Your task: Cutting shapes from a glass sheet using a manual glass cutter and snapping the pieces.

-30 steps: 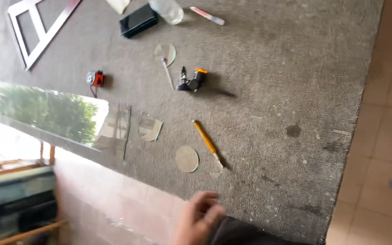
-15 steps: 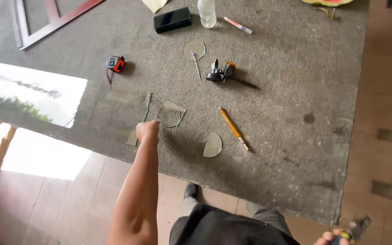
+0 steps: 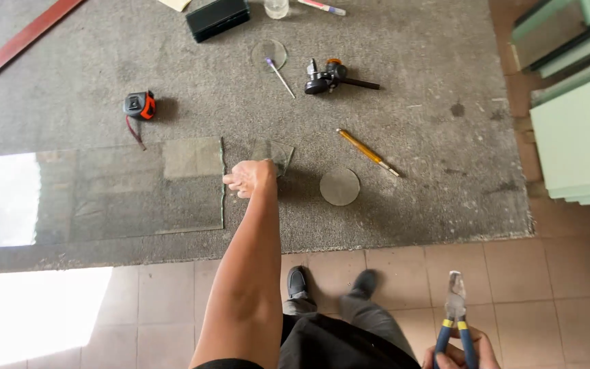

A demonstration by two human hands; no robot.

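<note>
Blue-handled pliers (image 3: 456, 321) (yellow bands), grey carpet (image 3: 411, 130)

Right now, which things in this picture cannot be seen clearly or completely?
Head view only:
- Right hand: cut by the bottom edge; only the fingers around the pliers show.
- Left hand: seen from behind, so its fingertips and any contact with the glass offcut are hidden.
- Glass sheet: its left end is lost in glare.
- Red frame: cut by the top-left corner.

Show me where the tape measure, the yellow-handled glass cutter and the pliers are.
tape measure (image 3: 139, 106), head view, on its black and orange case.
yellow-handled glass cutter (image 3: 363, 149), head view, on the middle of its handle.
pliers (image 3: 456, 311), head view, near the pivot above the blue handles, held in the right hand (image 3: 460, 355).
</note>
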